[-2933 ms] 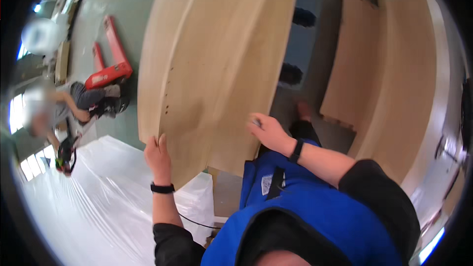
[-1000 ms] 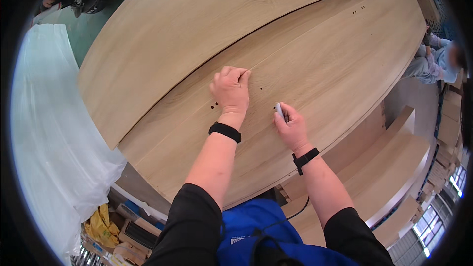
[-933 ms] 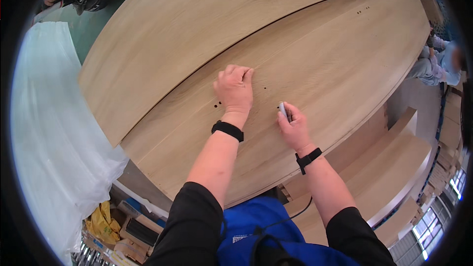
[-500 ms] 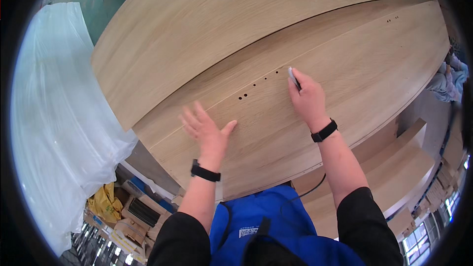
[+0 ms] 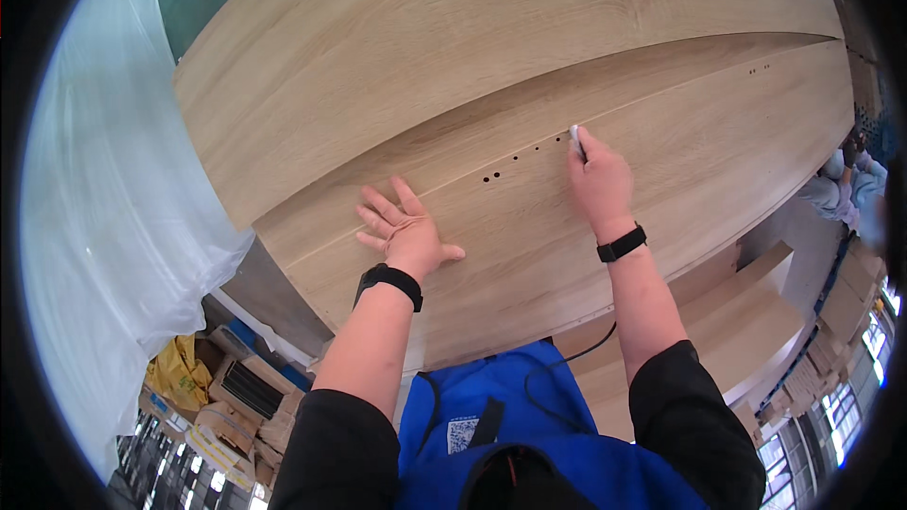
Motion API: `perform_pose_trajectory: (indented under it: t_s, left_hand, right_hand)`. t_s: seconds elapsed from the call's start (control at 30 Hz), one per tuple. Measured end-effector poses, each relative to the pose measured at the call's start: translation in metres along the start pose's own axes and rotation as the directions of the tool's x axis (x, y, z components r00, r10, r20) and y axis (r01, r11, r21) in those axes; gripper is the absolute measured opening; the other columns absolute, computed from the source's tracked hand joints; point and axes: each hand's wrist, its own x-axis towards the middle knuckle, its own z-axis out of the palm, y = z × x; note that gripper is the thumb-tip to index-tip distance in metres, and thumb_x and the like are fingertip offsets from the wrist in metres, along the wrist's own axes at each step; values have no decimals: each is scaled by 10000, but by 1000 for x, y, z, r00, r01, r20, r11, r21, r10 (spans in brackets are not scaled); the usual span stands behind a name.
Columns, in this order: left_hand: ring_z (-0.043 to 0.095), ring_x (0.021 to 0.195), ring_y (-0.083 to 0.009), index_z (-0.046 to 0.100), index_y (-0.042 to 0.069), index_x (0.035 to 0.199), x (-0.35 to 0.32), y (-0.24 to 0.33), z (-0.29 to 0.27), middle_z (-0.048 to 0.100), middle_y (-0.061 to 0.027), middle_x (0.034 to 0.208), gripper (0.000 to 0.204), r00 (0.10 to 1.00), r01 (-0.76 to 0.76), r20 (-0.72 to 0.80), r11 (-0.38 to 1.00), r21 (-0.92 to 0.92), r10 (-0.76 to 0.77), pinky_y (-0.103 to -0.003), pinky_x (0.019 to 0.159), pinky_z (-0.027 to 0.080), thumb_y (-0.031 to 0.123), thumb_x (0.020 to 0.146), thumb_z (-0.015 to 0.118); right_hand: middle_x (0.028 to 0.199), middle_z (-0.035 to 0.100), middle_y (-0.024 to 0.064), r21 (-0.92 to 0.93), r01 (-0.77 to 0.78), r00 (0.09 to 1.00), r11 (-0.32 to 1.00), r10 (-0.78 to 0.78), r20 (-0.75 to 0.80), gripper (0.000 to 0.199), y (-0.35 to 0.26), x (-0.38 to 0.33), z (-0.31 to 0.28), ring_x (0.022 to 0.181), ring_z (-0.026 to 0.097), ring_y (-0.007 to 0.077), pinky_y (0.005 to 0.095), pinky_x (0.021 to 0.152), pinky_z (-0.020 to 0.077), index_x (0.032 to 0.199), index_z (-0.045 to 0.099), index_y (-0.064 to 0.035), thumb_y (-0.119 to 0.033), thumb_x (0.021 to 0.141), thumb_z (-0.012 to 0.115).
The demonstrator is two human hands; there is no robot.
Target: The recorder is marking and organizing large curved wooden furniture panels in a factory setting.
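Note:
A light wood-grain panel [image 5: 529, 246] with a row of small drilled holes lies in front of me. My left hand [image 5: 404, 227] rests on it with the fingers spread, left of the holes. Closed around a small pale, slim tool [image 5: 574, 137], my right hand [image 5: 603, 179] is at the right end of the hole row. Only the tool's light tip shows above the fingers, so its exact kind is hidden. A second wood-grain panel [image 5: 453, 57] lies beyond, its near edge overlapping the first.
Clear plastic sheeting [image 5: 123, 198] drapes over something at the left. Below it are a yellow bag [image 5: 178, 371] and cardboard pieces [image 5: 227, 425]. More wooden boards [image 5: 727, 321] stand at the lower right. Another person in light blue [image 5: 855, 189] is at the far right.
My left hand has settled flat on the panel, its fingers now sharp rather than blurred. The right hand stays by the holes with the tool. The whole view has shifted slightly.

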Motion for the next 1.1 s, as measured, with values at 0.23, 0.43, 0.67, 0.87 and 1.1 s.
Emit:
perform_pose_trajectory:
  t_s: [0.23,0.43,0.67,0.87,1.1]
  left_hand:
    - [-169,1369,-583,-254,31,1453,0,-1,-3,-248,-406,1455,1544,1000,7,19,1000,18,-7,-718,1061,81,444,539,920]
    - [-154,1381,-569,-248,42,1459,-3,0,-5,-246,-394,1463,1551,1000,20,6,999,34,-21,-705,1076,86,457,528,922]
    - [-149,1381,-571,-242,57,1466,-4,10,-5,-247,-392,1464,1548,999,20,26,999,36,-21,-697,1083,80,452,528,924]
    - [-111,1392,-568,-148,42,1494,-6,-13,0,-157,-389,1493,1481,998,-25,-52,1000,-9,24,-742,1052,71,478,539,897]
    - [-92,1424,-507,53,77,1530,-8,-24,11,-42,-328,1546,1379,881,-395,-354,900,-184,314,-738,1071,73,489,509,883]
  right_hand:
    - [845,670,123,-85,-43,995,995,51,91,231,-9,-4,0,779,642,336,440,638,512,1079,642,-142,-228,867,611]
    - [869,655,134,-138,-6,992,990,23,121,201,-9,1,-14,810,634,337,437,646,507,1042,651,-128,-240,882,601]
    - [902,636,158,31,103,994,994,-105,39,180,7,6,-35,787,614,358,428,654,493,1022,644,-48,-160,883,619]
    - [776,602,79,411,-212,936,887,64,345,231,-29,-14,-29,644,525,176,297,601,442,1047,636,14,-186,936,611]
    - [714,518,-35,485,-443,834,754,148,531,308,-58,-135,-39,543,436,20,171,453,330,1213,575,28,-143,957,573]
